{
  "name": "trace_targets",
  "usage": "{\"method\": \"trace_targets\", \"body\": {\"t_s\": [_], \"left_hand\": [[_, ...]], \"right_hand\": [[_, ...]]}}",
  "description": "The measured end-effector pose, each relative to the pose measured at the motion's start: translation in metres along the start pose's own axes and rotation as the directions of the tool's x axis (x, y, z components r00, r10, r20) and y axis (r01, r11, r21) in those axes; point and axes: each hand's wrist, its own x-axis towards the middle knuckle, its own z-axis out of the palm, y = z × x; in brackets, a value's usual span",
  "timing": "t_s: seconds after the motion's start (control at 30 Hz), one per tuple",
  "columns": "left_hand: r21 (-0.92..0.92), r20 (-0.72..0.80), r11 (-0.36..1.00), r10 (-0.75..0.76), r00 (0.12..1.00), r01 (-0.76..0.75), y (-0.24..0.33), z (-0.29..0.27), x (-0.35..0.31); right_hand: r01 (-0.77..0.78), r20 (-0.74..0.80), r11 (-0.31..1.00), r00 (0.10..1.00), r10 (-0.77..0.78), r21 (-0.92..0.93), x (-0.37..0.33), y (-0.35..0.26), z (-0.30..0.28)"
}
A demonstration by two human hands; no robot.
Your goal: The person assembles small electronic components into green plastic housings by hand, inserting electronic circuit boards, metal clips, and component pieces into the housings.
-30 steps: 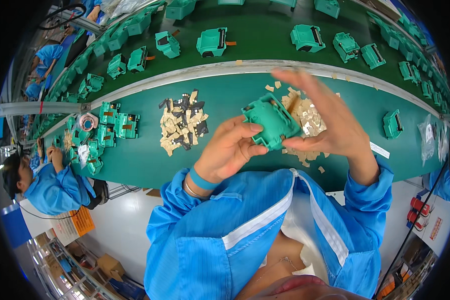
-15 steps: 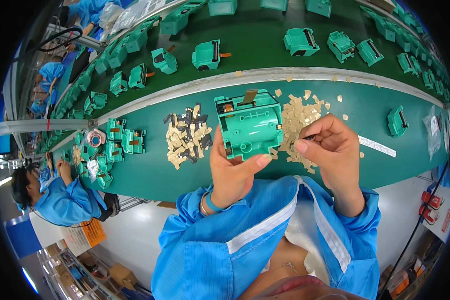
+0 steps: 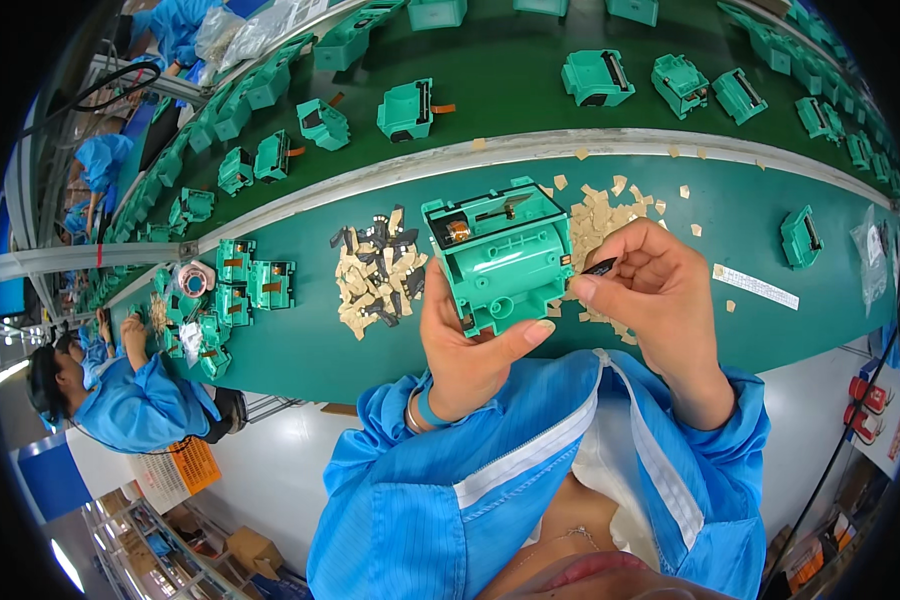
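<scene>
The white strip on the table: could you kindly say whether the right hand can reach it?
Probably yes: the white strip lies uncovered, just right of the right hand, and nothing seems to block the way, though that hand's fingers hold a small black piece.

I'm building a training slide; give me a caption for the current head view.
Left hand holds a green housing while the right hand pinches a small black piece beside it.

From the wearer's head, one fisheye camera looks steeply down and forward: blue jacket [image 3: 400, 530] close at lower centre, left hand [image 3: 462, 350] and right hand [image 3: 665, 305] mid-frame, table [image 3: 320, 355] beyond.
</scene>
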Motion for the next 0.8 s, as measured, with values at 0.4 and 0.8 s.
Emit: {"method": "trace_targets", "body": {"t_s": [0.4,0.8], "left_hand": [[0.127,0.008,0.991,0.05,0.999,-0.05,-0.002,0.001,-0.001],[-0.252,-0.051,0.966,-0.08,0.996,0.064,-0.007,-0.007,0.0]], "right_hand": [[0.051,-0.021,0.99,0.998,-0.054,-0.134,0.001,0.0,0.0],[0.135,-0.05,0.991,0.99,-0.134,0.013,-0.003,0.012,-0.029]]}}
